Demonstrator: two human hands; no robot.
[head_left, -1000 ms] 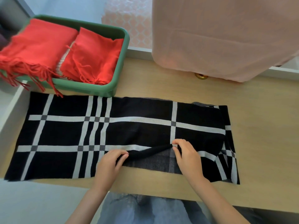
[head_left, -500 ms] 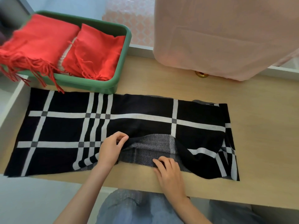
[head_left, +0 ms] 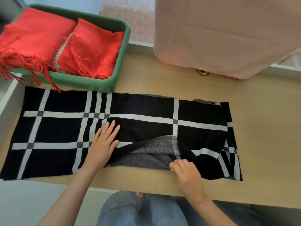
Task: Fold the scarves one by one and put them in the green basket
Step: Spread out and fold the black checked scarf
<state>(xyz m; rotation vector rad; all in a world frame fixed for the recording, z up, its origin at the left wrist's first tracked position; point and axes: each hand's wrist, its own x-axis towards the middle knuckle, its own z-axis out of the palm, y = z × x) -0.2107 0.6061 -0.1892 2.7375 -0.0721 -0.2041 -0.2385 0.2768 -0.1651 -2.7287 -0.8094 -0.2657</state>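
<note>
A black scarf with white checks lies spread lengthwise on the wooden table. Its near edge is turned up in the middle, showing the grey underside. My left hand rests flat on the scarf with fingers spread, just left of the turned-up part. My right hand pinches the grey lower layer at the near edge. The green basket stands at the back left and holds folded red scarves, with red fringe hanging over its front rim.
A pale pink cloth hangs down over the back right of the table, with a small brass knob under it. The wooden table ends close to my lap. A white ledge borders the left end.
My left hand let go of the top layer and now lies flat and open on the scarf. My right hand moved right along the near edge, gripping the grey layer.
</note>
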